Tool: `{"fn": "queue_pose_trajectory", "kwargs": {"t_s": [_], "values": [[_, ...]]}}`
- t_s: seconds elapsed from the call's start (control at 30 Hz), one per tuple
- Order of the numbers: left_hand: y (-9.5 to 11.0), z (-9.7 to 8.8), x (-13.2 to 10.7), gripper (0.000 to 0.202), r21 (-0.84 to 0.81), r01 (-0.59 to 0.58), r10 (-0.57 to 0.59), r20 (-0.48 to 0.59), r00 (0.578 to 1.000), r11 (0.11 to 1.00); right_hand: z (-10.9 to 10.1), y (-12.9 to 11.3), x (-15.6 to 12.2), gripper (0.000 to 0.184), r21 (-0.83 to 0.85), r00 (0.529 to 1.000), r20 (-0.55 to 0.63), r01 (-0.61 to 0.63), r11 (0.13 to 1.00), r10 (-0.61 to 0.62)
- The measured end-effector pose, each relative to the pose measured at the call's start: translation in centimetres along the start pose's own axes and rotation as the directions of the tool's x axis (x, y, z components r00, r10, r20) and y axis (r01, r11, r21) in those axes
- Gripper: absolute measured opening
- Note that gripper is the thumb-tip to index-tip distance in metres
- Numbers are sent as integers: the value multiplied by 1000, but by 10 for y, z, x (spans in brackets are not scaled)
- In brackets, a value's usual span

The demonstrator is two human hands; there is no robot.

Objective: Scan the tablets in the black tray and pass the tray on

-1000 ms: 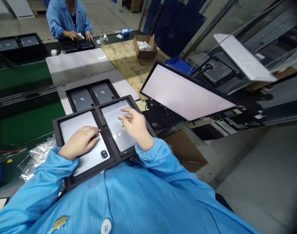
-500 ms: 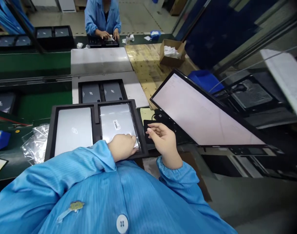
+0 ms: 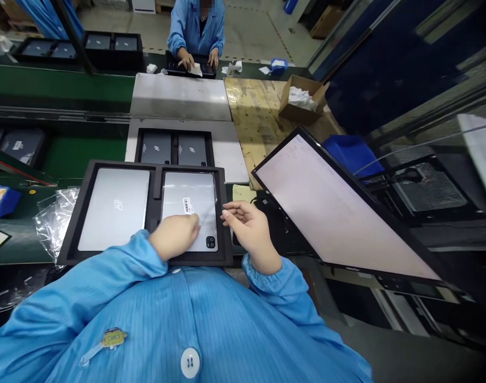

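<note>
A black foam tray (image 3: pixel 157 178) lies in front of me with two silver tablets in it, backs up. My left hand (image 3: pixel 174 237) rests knuckles-up on the lower part of the right tablet (image 3: pixel 191 196), fingers bent down onto its clear film, just below a barcode label (image 3: pixel 187 205). Beside the tray's right rim, my right hand (image 3: pixel 247 227) hovers with loosely curled, parted fingers pointing toward the tablet; nothing shows in it. The left tablet (image 3: pixel 115 208) lies untouched.
A second tray (image 3: pixel 174 149) with two dark tablets sits behind. A tilted monitor (image 3: pixel 334 207) stands at right. Crumpled clear bags (image 3: pixel 53 218) lie at left by the green conveyor (image 3: pixel 59 88). A person in a blue coat (image 3: pixel 197 29) works opposite. A cardboard box (image 3: pixel 301 101) sits on the wooden bench.
My left hand left the left tablet and came onto the right one. My right hand lifted off the right tablet and went to the tray's right rim. My view swung left.
</note>
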State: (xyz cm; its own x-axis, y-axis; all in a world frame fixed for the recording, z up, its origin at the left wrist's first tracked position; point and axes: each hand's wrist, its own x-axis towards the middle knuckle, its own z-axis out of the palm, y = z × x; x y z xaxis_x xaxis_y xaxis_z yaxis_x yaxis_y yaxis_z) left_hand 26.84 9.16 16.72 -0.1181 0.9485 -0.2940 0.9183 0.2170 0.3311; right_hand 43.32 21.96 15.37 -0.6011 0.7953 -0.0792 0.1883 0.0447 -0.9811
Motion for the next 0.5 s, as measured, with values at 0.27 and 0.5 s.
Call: {"fn": "queue_pose_trajectory", "kwargs": {"t_s": [0.27,0.5], "values": [[-73,-6,-58,37,-597,56,-235,-226,945,800,47,2,38,21,-288,981,160,-57,956,107],[-100,-14,-69,41,-928,2,-478,-190,858,373,75,12,64,22,-276,977,100,-156,949,190]]}}
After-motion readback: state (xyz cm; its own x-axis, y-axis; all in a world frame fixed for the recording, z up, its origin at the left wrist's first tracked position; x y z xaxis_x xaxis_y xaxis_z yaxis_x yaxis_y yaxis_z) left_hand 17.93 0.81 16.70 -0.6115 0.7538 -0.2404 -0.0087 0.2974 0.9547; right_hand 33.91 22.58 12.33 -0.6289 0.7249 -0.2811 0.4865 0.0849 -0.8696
